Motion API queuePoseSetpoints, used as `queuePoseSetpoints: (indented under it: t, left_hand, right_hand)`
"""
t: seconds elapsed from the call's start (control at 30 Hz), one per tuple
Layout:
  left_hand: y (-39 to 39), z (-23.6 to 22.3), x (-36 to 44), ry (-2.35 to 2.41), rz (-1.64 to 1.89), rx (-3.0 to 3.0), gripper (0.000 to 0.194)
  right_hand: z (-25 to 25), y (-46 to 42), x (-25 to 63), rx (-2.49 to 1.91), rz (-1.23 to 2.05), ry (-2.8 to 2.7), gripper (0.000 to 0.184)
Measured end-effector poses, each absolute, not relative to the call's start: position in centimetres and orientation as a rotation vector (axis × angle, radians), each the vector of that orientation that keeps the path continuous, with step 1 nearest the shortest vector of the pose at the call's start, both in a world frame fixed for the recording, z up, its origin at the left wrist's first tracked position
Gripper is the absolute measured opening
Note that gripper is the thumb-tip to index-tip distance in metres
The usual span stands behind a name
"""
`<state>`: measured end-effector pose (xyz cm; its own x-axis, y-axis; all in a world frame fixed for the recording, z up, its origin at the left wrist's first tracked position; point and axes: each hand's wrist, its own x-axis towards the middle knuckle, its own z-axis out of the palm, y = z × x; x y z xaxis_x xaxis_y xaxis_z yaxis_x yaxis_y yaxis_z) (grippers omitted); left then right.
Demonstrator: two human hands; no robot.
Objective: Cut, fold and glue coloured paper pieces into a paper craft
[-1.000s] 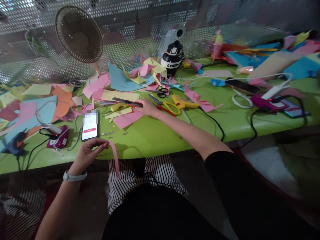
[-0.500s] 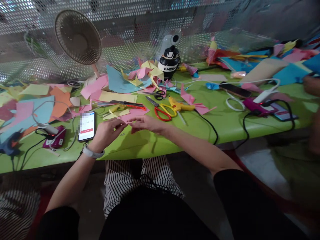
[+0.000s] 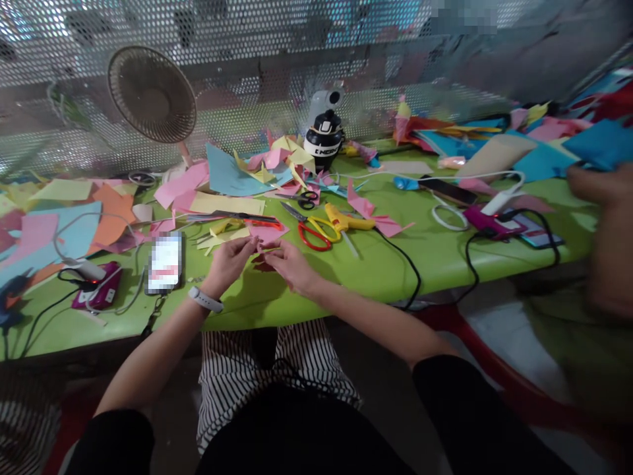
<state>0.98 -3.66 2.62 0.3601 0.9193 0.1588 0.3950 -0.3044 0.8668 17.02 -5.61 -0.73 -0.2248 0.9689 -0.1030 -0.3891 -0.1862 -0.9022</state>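
My left hand [image 3: 228, 262] and my right hand [image 3: 288, 262] meet over the green table [image 3: 425, 254], fingers pinched on a small pink paper piece [image 3: 264, 252] held between them. A white band sits on my left wrist. A phone [image 3: 165, 262] lies just left of my left hand. Red-handled scissors [image 3: 309, 231] and a yellow glue gun [image 3: 346, 221] lie just beyond my right hand. A craft knife [image 3: 247, 218] rests on yellow paper behind my hands.
Coloured paper scraps [image 3: 237, 171] cover the back and left of the table. A small fan [image 3: 152, 95], a black-and-white bottle [image 3: 323, 140], black scissors [image 3: 301, 196], cables and a magenta device [image 3: 482, 220] are there too. Another person's arm [image 3: 606, 237] shows at the right edge.
My right hand came back from the craft knife to meet my left hand. My left hand rose from the table edge with the pink strip. Both now pinch pink paper together.
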Motion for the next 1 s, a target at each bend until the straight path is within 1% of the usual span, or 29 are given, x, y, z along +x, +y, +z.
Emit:
queuePoseSetpoints:
  t: [0.07, 0.1, 0.13, 0.2, 0.27, 0.33, 0.37, 0.4, 0.47, 0.73, 0.87, 0.93, 1.0]
  left_hand:
    - [-2.7, 2.4, 1.8, 1.062, 0.974, 1.600, 0.033]
    - [-2.3, 2.4, 2.1, 1.015, 1.017, 1.471, 0.033]
    - [-2.0, 2.5, 2.3, 0.955, 1.035, 1.372, 0.034]
    - [-1.4, 2.9, 2.4, 0.881, 1.033, 1.231, 0.037]
    - [-0.9, 3.2, 2.2, 0.864, 0.992, 1.175, 0.037]
    - [-0.5, 3.4, 1.9, 0.862, 0.932, 1.192, 0.034]
    - [-0.4, 3.3, 1.8, 0.857, 0.918, 1.212, 0.033]
    - [-0.3, 3.2, 1.7, 0.850, 0.919, 1.230, 0.033]
    - [-0.3, 3.0, 1.5, 0.841, 0.936, 1.251, 0.033]
    - [-0.5, 2.8, 0.4, 0.856, 0.969, 1.342, 0.031]
    - [-0.4, 2.6, 0.2, 0.840, 0.998, 1.381, 0.028]
    - [-0.3, 2.5, 0.2, 0.827, 0.993, 1.394, 0.028]
    - [-0.3, 2.4, 0.3, 0.837, 0.971, 1.417, 0.027]
  right_hand:
    - [-0.6, -5.9, 16.9, -0.944, 1.572, -1.128, 0.015]
    - [-0.2, -5.9, 17.3, -1.008, 1.506, -1.287, 0.011]
    - [0.2, -5.8, 17.9, -1.079, 1.421, -1.457, 0.010]
    - [1.4, -5.2, 19.9, -1.241, 1.185, -1.748, 0.017]
    - [2.4, -4.0, 22.3, -1.401, 0.959, -1.828, 0.019]
    - [3.1, -2.5, 24.5, -1.662, 0.690, -1.896, 0.025]
    - [3.3, -1.7, 25.3, -1.875, 0.489, -2.035, 0.027]
    - [3.3, -0.9, 25.9, -2.030, 0.357, -2.154, 0.029]
    - [3.3, 0.4, 26.5, -2.226, 0.183, -2.336, 0.032]
    - [3.9, 2.6, 26.8, -2.276, 0.262, -2.424, 0.039]
    - [3.3, 2.4, 27.4, -2.296, 0.272, -2.366, 0.027]
    - [3.0, 2.4, 27.9, -2.288, 0.323, -2.316, 0.020]
    - [2.8, 2.6, 28.3, -2.259, 0.418, -2.233, 0.018]
